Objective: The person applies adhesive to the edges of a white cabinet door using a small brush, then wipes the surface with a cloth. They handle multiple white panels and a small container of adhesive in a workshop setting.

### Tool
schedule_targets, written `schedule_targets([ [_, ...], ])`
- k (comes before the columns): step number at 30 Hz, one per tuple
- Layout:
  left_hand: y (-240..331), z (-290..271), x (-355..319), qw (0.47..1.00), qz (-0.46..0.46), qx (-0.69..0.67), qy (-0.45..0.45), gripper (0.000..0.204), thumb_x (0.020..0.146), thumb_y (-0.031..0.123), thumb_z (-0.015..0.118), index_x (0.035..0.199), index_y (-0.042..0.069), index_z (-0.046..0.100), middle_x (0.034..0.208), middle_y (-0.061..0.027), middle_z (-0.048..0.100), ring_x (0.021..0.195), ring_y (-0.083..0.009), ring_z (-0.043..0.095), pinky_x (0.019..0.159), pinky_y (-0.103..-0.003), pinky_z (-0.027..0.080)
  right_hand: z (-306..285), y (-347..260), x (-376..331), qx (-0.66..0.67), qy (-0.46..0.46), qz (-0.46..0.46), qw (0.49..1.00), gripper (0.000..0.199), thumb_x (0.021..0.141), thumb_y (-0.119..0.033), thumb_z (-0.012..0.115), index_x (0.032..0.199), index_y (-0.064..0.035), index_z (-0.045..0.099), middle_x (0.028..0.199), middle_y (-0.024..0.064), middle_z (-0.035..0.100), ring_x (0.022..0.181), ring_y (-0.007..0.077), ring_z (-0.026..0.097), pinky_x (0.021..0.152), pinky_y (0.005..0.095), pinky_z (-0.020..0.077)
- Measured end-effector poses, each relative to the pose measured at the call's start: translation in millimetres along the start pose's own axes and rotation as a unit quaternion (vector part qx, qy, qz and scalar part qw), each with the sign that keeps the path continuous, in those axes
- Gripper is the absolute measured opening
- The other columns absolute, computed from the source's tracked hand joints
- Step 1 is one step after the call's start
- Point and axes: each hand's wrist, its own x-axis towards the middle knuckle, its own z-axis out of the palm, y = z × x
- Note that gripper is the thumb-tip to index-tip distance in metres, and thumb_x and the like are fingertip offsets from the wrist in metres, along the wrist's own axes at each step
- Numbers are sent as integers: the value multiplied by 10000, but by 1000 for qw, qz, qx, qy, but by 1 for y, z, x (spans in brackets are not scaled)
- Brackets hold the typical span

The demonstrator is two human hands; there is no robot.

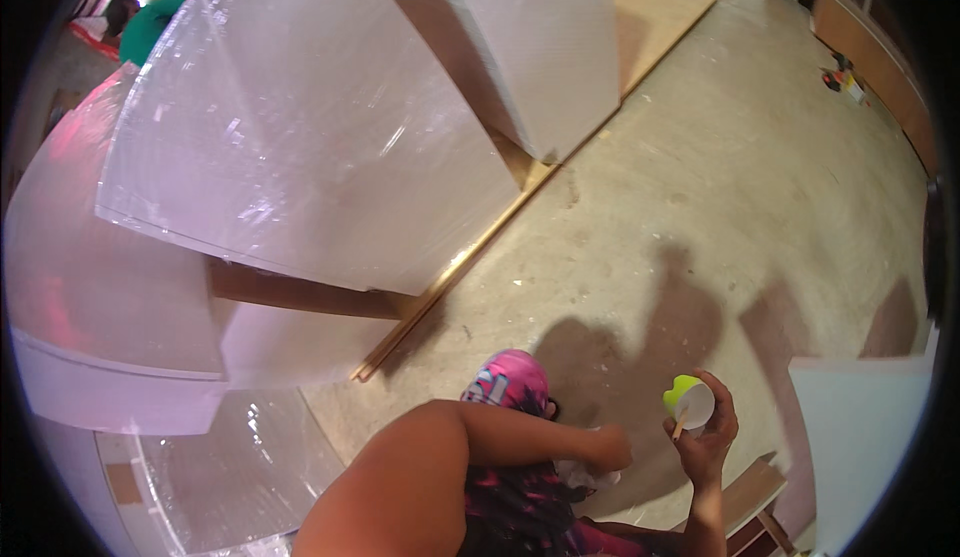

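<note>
My left arm (400,487) comes in large from the lower edge and bends across to the right. At its end my left hand (608,448) is closed around what looks like a crumpled white cloth (590,473), mostly hidden beneath the fingers. Further right, my right hand (712,425) is wrapped around a small cup (697,404). The cup has a white inside and a bright yellow-green patch on one side, and it tilts with its mouth toward me. A thin wooden stick (681,424) shows at its rim by the thumb. What the cup holds, if anything, cannot be made out.
A person in a pink cap (510,377) is close below my left arm. Large white panels (300,127) in shiny film stand at left on a wooden base (470,257). A pale board (860,437) is at right, tools (846,79) lie far right, and a person in green (150,27) is far left.
</note>
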Motion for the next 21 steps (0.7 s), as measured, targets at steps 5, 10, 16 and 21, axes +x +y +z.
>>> schedule_targets([
  [5,12,-38,-23,967,-107,-227,42,358,704,151,728,1048,55,728,1008,-203,723,963,-371,705,790,-484,549,43,-73,23,15,-36,-16,999,721,687,-60,826,1348,-12,541,1244,89,623,1126,190,617,1001,345,490],
  [10,26,-20,-65,787,-209,-516,267,645,753,137,687,1371,29,535,1280,-265,624,1201,-392,600,1021,-478,460,94,-184,39,9,-74,5,997,675,690,1,754,1333,-15,550,1208,77,620,1108,183,616,994,338,486],
  [16,90,1,-183,609,-284,-670,318,717,768,234,751,1411,12,522,1266,-170,652,1183,-255,598,1038,-372,451,137,-301,54,-27,-113,13,993,653,668,-26,812,1280,-32,588,1179,102,645,1075,199,637,944,346,511],
  [21,127,-47,-364,390,-221,-823,350,532,779,125,786,1281,30,640,1156,-96,706,1072,-202,651,968,-357,507,195,-386,87,-57,-138,6,989,659,668,-77,864,1260,-24,579,1121,108,683,1056,210,646,930,359,514],
])
